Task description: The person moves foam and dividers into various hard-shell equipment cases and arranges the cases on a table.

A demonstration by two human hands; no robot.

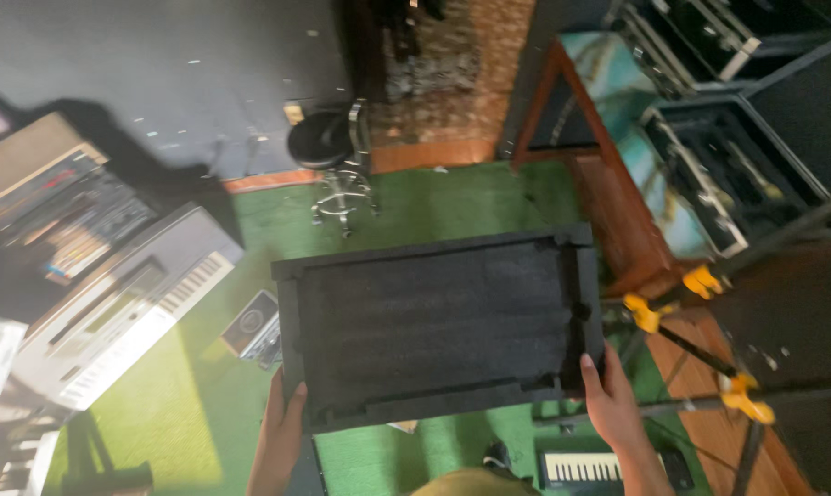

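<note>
**Both hands on the short ends of a wide foam tray**

At far left we see a grey keyboard (pixel 126 303) lying on the green floor (pixel 186 413), with a small boxy device (pixel 250 326) just beside the tray's left edge. Our left hand (pixel 282 427) grips the black foam tray (pixel 434 321) at its lower left corner, fingers wrapped around the edge. The tray hangs in front of us, above the floor, its long axis running left to right, slightly tilted up toward the right. Behind it stands a black stool (pixel 328 147). Our right hand (pixel 608 395) holds the lower right corner, thumb on top. Both hands sit equally near, one at each end. Further right are stand legs with yellow clamps (pixel 700 280) and open black cases (pixel 709 174).
</note>
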